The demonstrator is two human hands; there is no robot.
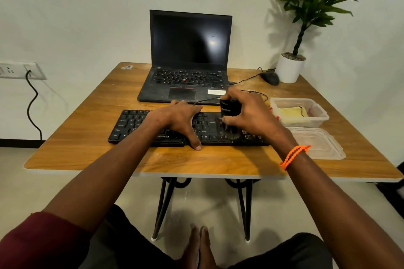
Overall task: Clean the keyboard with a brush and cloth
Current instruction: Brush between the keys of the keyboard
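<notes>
at the bottom of the frame are the person's knees and bare feet [200,244] on a pale floor, with both forearms reaching up toward the middle of the frame. an orange bracelet [294,156] sits on the right wrist, right of centre.

on the near half of the wooden table [87,150] lies the black keyboard [135,122], stretched across the centre of the frame. the left hand [179,119] lies flat over its middle keys, fingers spread and relaxed, thumb reaching down over the front edge, steadying it by the look of it. the right hand [249,113] is curled round a short black brush [228,111], gripping its barrel, with the working end down on the keys at the keyboard's right part. pale dust or crumbs show on the keys around and right of the brush, so the brushing looks under way, not finished there; the left half looks cleaner, though i cannot tell if it was brushed.

further right, a clear lid [317,144] lies just beside the keyboard's end, and above it an open clear tub [321,116] holds a yellow cloth [291,112]. the cloth is untouched in its tub, so wiping is yet to come.

behind, at upper centre, an open laptop [188,59] with a dark screen; a mouse [270,77] and potted plant [293,65] at upper right; a wall socket [17,70] at left.
</notes>
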